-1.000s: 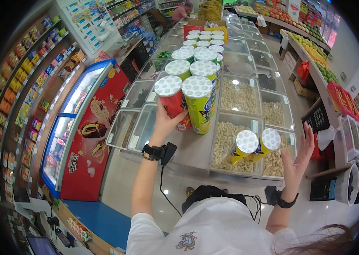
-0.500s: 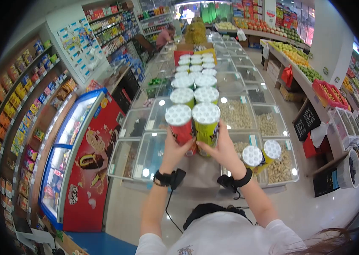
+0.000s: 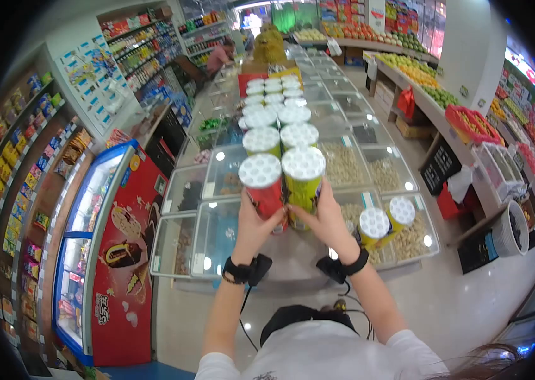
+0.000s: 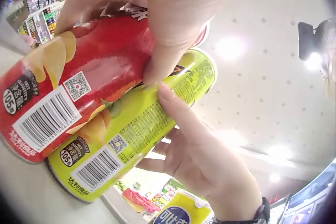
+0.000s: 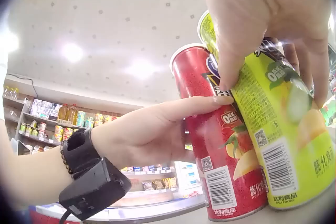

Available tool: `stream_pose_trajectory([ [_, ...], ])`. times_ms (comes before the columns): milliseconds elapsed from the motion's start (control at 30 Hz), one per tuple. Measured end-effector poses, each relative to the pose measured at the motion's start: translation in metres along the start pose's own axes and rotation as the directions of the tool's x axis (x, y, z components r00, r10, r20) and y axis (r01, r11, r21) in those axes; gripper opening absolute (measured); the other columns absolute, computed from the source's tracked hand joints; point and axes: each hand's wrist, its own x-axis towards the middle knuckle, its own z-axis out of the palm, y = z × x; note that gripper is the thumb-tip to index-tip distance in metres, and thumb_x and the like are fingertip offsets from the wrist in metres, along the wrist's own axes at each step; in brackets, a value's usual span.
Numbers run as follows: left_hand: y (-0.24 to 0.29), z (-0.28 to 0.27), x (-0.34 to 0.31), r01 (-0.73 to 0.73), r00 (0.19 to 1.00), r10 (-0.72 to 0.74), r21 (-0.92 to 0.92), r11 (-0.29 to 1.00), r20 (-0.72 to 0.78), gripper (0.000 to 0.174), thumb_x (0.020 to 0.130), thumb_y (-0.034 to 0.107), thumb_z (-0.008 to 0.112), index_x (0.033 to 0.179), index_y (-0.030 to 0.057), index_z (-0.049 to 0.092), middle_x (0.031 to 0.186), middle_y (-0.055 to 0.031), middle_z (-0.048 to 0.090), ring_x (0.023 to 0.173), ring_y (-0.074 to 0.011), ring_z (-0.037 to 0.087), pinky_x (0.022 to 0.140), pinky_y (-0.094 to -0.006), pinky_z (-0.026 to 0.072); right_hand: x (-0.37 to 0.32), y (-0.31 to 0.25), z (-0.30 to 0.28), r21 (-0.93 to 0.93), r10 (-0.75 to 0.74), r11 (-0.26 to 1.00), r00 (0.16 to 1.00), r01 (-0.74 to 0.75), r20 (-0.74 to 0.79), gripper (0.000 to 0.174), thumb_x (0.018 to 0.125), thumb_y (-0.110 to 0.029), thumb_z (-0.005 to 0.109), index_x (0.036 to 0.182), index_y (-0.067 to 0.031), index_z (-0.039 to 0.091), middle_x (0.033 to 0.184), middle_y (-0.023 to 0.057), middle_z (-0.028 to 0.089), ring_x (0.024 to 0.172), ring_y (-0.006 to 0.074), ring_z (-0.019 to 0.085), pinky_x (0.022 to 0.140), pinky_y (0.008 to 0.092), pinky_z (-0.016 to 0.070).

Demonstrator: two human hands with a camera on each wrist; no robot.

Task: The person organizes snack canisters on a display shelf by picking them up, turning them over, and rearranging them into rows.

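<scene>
Two potato chip canisters stand side by side at the near end of a double row, under white dotted lids. My left hand [image 3: 253,227] grips the red canister [image 3: 262,197], its thumb across the front. The yellow-green canister [image 3: 301,193] is held by my right hand [image 3: 329,221], fingers around its outer side. Both thumbs meet near the seam between the canisters, as the left wrist view shows. Barcodes show low on the red can [image 4: 113,61] and the green can [image 4: 152,119], whose bases rest on the counter. More lidded canisters [image 3: 261,138] line up behind.
Two short yellow canisters [image 3: 373,225] stand to the right on clear-lidded bins [image 3: 410,237] of peanuts. Other clear-lidded bins [image 3: 217,244] flank the row on the left. A red ice cream freezer [image 3: 128,266] lies further left, and a fruit stand [image 3: 425,92] runs along the right.
My right hand, raised open at the right a second ago, has come over to the green canister and grips it. My left hand keeps hold of the red one. The head view has shifted.
</scene>
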Motion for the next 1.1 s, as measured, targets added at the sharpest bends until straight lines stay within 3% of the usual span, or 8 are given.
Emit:
stream_pose_trajectory([
  [133,0.009,-0.001,0.001,0.023,1.000,-0.023,0.023,0.999,0.014,0.074,0.075,0.011,0.078,0.132,-0.0041,0.033,0.123,-0.0178,0.055,0.110,-0.0230,0.058,0.092,-0.0350,0.0474,0.003,0.004,0.002,0.007,-0.010,1.000,1.000,0.010,0.006,0.084,0.077,-0.026,0.077,0.135,0.0093,0.027,0.122,0.0311,0.049,0.108,0.0463,0.054,0.087,0.0449,0.0477],
  [367,0.012,-0.001,0.001,0.050,0.999,-0.050,0.023,0.998,0.007,0.071,0.074,0.012,0.080,0.128,-0.0032,0.035,0.121,-0.0172,0.057,0.107,-0.0230,0.060,0.090,-0.0341,0.0483,0.003,-0.003,-0.002,0.026,0.072,0.997,0.995,-0.074,0.074,0.076,0.081,-0.020,0.074,0.137,0.0029,0.028,0.127,0.0231,0.052,0.119,0.0335,0.054,0.096,0.0388,0.0436],
  [433,0.013,-0.006,0.002,0.061,0.998,-0.062,0.063,0.996,0.020,0.071,0.073,0.013,0.081,0.126,-0.0039,0.036,0.121,-0.0171,0.057,0.106,-0.0228,0.060,0.089,-0.0337,0.0484,0.004,-0.004,-0.004,0.056,0.049,0.997,0.994,-0.054,0.096,0.077,0.081,-0.021,0.074,0.137,0.0041,0.028,0.127,0.0246,0.051,0.117,0.0360,0.053,0.095,0.0401,0.0442],
  [500,0.022,-0.007,0.001,0.104,0.994,-0.103,-0.014,0.994,0.040,0.071,0.073,0.014,0.081,0.126,-0.0042,0.037,0.121,-0.0172,0.057,0.107,-0.0218,0.059,0.090,-0.0339,0.0482,0.005,-0.005,-0.007,0.088,0.014,0.996,0.994,-0.024,0.112,0.079,0.080,-0.024,0.075,0.136,0.0063,0.028,0.125,0.0284,0.049,0.113,0.0430,0.054,0.091,0.0433,0.0462],
  [667,0.030,-0.010,-0.007,0.148,0.986,-0.151,0.043,0.988,0.071,0.074,0.072,0.014,0.082,0.128,-0.0032,0.037,0.120,-0.0158,0.057,0.109,-0.0204,0.058,0.090,-0.0334,0.0481,-0.003,-0.011,-0.010,0.129,0.087,0.986,0.988,-0.104,0.130,0.080,0.078,-0.021,0.077,0.137,0.0035,0.029,0.125,0.0260,0.050,0.114,0.0407,0.054,0.092,0.0418,0.0456],
  [867,0.021,-0.010,-0.007,0.121,0.992,-0.122,0.040,0.992,0.033,0.073,0.071,0.015,0.083,0.128,-0.0020,0.040,0.119,-0.0139,0.058,0.106,-0.0197,0.060,0.088,-0.0327,0.0491,-0.003,-0.013,-0.001,0.069,0.072,0.995,0.995,-0.077,0.068,0.078,0.077,-0.018,0.077,0.136,0.0028,0.030,0.123,0.0243,0.047,0.113,0.0401,0.053,0.092,0.0418,0.0446],
  [1100,0.017,-0.012,-0.011,0.193,0.980,-0.196,0.079,0.978,0.037,0.072,0.071,0.017,0.083,0.127,-0.0026,0.042,0.116,-0.0140,0.060,0.102,-0.0194,0.061,0.086,-0.0322,0.0495,-0.006,-0.010,0.006,0.113,0.106,0.988,0.993,-0.110,0.045,0.076,0.077,-0.016,0.076,0.136,0.0020,0.030,0.124,0.0236,0.046,0.114,0.0390,0.051,0.094,0.0421,0.0431],
])
